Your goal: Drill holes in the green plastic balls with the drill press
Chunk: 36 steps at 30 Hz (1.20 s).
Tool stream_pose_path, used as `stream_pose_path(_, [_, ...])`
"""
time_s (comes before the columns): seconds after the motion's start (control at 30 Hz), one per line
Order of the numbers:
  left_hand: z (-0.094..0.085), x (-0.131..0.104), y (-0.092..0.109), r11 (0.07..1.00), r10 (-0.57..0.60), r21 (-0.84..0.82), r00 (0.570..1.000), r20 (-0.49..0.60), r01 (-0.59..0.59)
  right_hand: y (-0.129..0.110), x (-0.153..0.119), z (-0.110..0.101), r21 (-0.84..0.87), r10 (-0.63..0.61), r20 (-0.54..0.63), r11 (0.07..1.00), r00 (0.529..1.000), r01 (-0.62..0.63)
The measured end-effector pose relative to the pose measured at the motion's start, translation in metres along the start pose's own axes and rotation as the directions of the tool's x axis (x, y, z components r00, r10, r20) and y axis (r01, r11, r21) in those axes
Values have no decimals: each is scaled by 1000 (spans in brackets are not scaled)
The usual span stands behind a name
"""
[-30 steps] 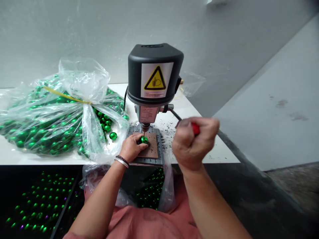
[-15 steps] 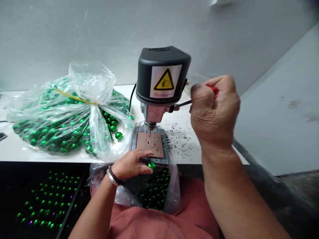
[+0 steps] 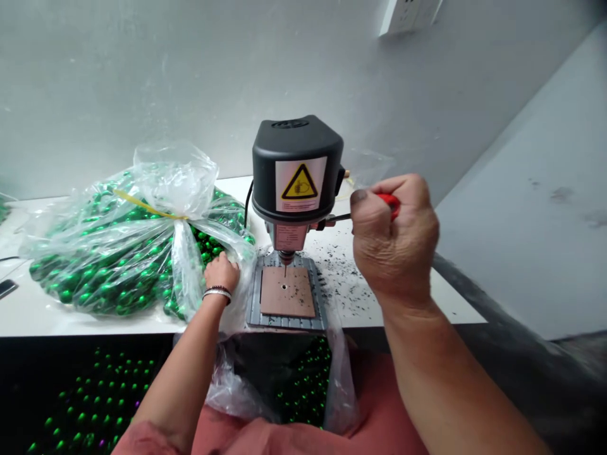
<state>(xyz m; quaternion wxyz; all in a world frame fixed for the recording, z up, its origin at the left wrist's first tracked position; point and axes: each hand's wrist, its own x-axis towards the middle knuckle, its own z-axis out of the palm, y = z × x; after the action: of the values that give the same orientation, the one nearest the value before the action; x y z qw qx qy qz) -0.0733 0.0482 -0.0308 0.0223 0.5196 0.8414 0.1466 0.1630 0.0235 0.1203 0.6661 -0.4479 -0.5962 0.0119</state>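
Grey walls meet in a corner behind a white desk (image 3: 71,319), with a white wall socket (image 3: 410,14) up high. At the desk's front edge stands a small bench drill with a black domed hood and a yellow warning label (image 3: 298,170), its thin bit hanging just above a brown square pad with a small hole (image 3: 287,291) on the grey ribbed base. Dark shavings (image 3: 339,268) speckle the desk to the right of the base. The right hand (image 3: 393,243) is fisted tight around the red-tipped feed lever (image 3: 389,200), held high beside the hood. The left hand (image 3: 220,273), bracelets at the wrist, reaches into the opening of a clear plastic bag stuffed with shiny green beads (image 3: 118,259), tied with a yellow band; its fingers are buried in the plastic, so whether they grip a bead cannot be told. Below the desk edge, another clear bag of green beads (image 3: 303,385) hangs open over the person's lap, and more green beads (image 3: 90,404) glint in a dark tray at lower left.
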Motion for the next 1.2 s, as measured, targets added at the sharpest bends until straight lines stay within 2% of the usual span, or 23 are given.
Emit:
stream_pose_path(0.07, [8,-9,3,998,61,0,998,20,-61,0,-1,0,-1,-4,-13,1000,1000,4])
stream_pose_path(0.13, [9,-16,4,991,109,-79,994,4,-108,1,-2,0,0,3,-22,1000,1000,-3])
stream_pose_path(0.2, [2,-21,3,960,71,-271,997,-9,-71,1,-3,0,4,6,-17,1000,1000,-6])
stream_pose_path(0.23, [-4,-22,2,909,28,-417,1000,14,-19,2,-3,0,7,6,-12,1000,1000,-6])
stream_pose_path(0.27, [-11,-24,2,813,-13,-580,997,72,53,2,-4,0,10,3,-8,1000,1000,-3])
stream_pose_path(0.3, [-19,-27,2,657,-27,-740,985,167,144,2,-4,0,13,0,-7,1000,1000,0])
stream_pose_path(0.33, [-26,-31,2,452,13,-859,962,274,239,2,-4,0,15,-2,-10,1000,1000,2])
stream_pose_path(0.4, [-37,-42,4,70,160,-902,887,432,427,2,-5,0,23,0,-19,1000,1000,0])
stream_pose_path(0.43, [-40,-47,6,-56,215,-870,856,469,490,2,-5,0,28,2,-22,1000,1000,-1])
stream_pose_path(0.47, [-42,-53,8,-138,251,-836,835,489,531,2,-6,0,32,4,-22,999,1000,-3])
stream_pose_path(0.5, [-43,-58,11,-181,270,-814,824,499,552,2,-6,-1,36,7,-17,999,1000,-6])
stream_pose_path(0.53, [-43,-62,14,-189,282,-806,818,502,560,2,-7,-1,41,6,-10,999,1000,-6])
stream_pose_path(0.6, [-41,-69,19,-126,288,-830,821,493,543,1,-7,-2,48,-1,6,999,1000,1])
stream_pose_path(0.73, [-39,-77,27,157,273,-904,863,426,396,2,-8,-4,54,-38,11,998,999,37])
stream_pose_path(0.8, [-40,-79,28,281,303,-906,866,397,317,3,-7,-3,54,-70,0,996,998,70])
stream_pose_path(0.9, [-39,-82,28,379,348,-887,848,400,263,5,-7,-2,70,-107,-18,992,994,108])
stream_pose_path(1.0, [-35,-81,29,374,349,-883,838,419,285,6,-7,-2,86,-120,-24,989,992,122])
stream_pose_path(1.13, [-31,-77,33,255,316,-873,817,482,416,7,-8,-3,91,-116,3,989,993,115])
stream_pose_path(1.2, [-30,-74,35,225,290,-854,805,518,469,7,-8,-4,94,-107,16,990,994,105])
